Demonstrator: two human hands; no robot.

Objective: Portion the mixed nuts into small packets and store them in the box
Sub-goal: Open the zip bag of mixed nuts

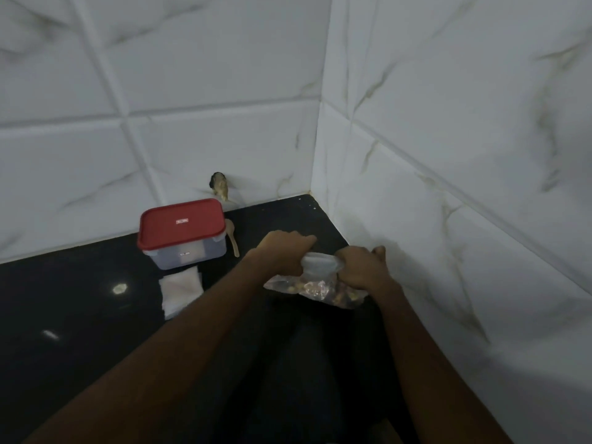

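Two hands work at a clear bag of mixed nuts (317, 288) on a black countertop (80, 315), right of centre in the frame, close to the corner of a white tiled wall (448, 155). The left hand (282, 251) and the right hand (362, 267) each have their fingers curled round the bag's bunched mouth, one on either side, while the loaded body of the bag rests on the counter below them.

Left of centre stands the storage box (185, 251), its red lid (181, 224) on. A wooden spoon (232, 235) lies just beside it on the right, and a small pile of what look like empty packets (181, 291) sits in front of it, toward the bottom of the frame.

The step in hand appears to be the first one — opening the big bag, with no portion yet made. The next move likely calls for spreading the mouth wide enough to admit the spoon, then freeing one hand to fetch a packet. The thin plastic could slump and spill nuts if released too soon.
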